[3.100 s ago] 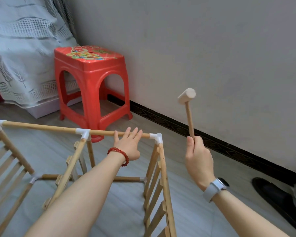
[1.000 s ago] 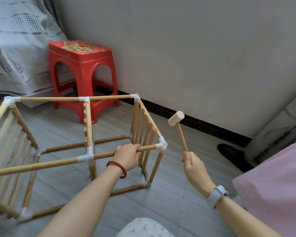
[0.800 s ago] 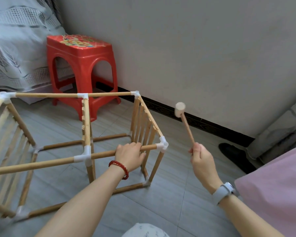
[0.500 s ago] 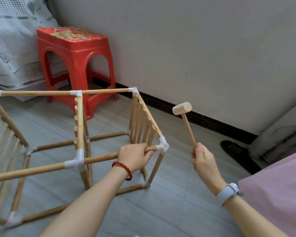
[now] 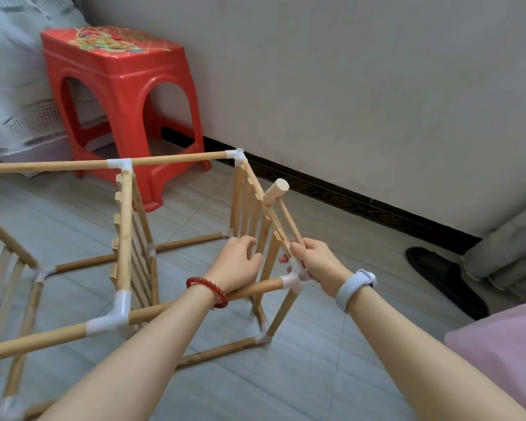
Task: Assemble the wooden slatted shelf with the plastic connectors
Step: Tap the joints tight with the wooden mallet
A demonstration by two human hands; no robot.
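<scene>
The shelf frame [image 5: 125,238] is standing on the tiled floor [image 5: 331,344] in front of the red stool [image 5: 119,86], with rods already seated in white plastic connectors at the corners. The step in hand looks like checking or tightening the near corner connector [image 5: 293,282], the one farthest from the stool.

The right hand [image 5: 319,265] is gripping the mallet [image 5: 277,189] by the lower handle, fingers curled round it, and is sitting right against that connector; the mallet head is lying up beside the slatted end panel [image 5: 252,208]. The left hand [image 5: 236,264] is reaching inside the frame just beside the panel, fingers loosely spread and holding nothing; whether it is touching a slat cannot be told.

The next move is probably calling for the left hand to brace the rod or panel while the right hand lifts the mallet clear and taps the connector down squarely, without knocking the slats.
</scene>
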